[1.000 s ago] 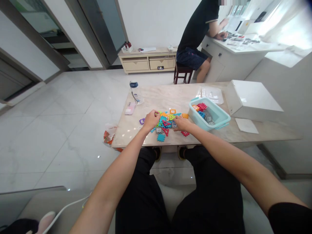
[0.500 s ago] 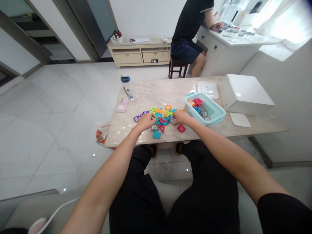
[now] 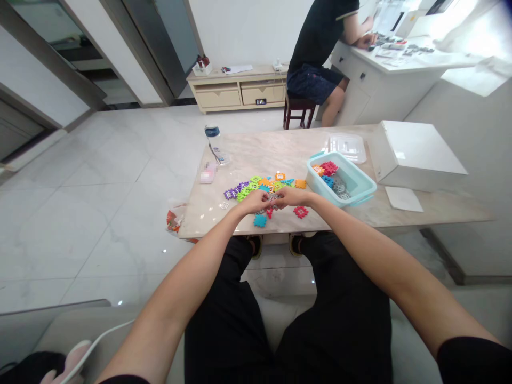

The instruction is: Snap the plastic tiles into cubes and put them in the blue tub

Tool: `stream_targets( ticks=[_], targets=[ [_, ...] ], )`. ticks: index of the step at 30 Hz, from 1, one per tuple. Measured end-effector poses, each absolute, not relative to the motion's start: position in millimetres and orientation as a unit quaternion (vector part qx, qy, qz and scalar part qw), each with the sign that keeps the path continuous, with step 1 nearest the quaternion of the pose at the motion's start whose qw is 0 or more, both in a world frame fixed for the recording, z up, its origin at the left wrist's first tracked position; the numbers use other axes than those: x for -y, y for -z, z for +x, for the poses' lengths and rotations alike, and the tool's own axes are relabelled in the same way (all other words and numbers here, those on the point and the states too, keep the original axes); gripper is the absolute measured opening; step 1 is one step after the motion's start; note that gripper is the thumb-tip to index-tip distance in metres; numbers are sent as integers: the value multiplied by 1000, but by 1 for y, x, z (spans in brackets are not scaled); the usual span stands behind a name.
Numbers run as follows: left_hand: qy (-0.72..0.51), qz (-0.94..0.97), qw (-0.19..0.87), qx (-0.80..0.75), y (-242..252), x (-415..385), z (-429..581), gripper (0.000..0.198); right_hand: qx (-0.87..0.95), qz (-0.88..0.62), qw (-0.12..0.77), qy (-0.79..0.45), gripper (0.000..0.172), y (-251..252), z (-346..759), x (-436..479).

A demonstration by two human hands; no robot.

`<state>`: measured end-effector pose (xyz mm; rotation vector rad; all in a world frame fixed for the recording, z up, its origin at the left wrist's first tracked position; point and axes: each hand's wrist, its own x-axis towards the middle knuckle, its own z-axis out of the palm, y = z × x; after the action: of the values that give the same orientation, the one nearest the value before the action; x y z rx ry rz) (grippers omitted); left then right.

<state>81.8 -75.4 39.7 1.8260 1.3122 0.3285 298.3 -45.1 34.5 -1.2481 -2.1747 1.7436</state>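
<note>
You're pinching a kinda hidden gray tile (image 3: pixel 272 199), left hand (image 3: pixel 255 202) plus right hand (image 3: pixel 291 197), near the table's (image 3: pixel 210 220) front edge, someone (image 3: pixel 318 50) sitting beyond.

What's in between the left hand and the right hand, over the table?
A gray piece: in the head view, the fingertips of the left hand and right hand meet around it.

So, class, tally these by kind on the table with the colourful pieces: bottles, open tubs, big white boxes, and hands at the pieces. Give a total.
Bottle: 1
Open tub: 1
Big white box: 1
Hands: 2, left hand and right hand
Total: 5
</note>
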Motion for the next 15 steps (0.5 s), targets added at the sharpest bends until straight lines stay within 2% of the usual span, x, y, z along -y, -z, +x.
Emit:
stream_targets(
  ticks=[4, 7, 10, 15],
  targets=[
    [9, 714, 443, -543, -36, 79, 91, 36, 653, -476, 3, -589, 35, -24, 307, 49],
    [94, 727, 337, -591, -36, 80, 92, 28, 642, -525, -48, -557, 33, -10, 312, 54],
    [91, 738, 242, -623, -40, 79, 88, 24, 688, -544, -103, -470, 29, -2, 312, 57],
    [62, 742, 213, -632, -46, 73, 83, 27, 789, -549, -147, -233, 33, -10, 308, 54]
  ],
)
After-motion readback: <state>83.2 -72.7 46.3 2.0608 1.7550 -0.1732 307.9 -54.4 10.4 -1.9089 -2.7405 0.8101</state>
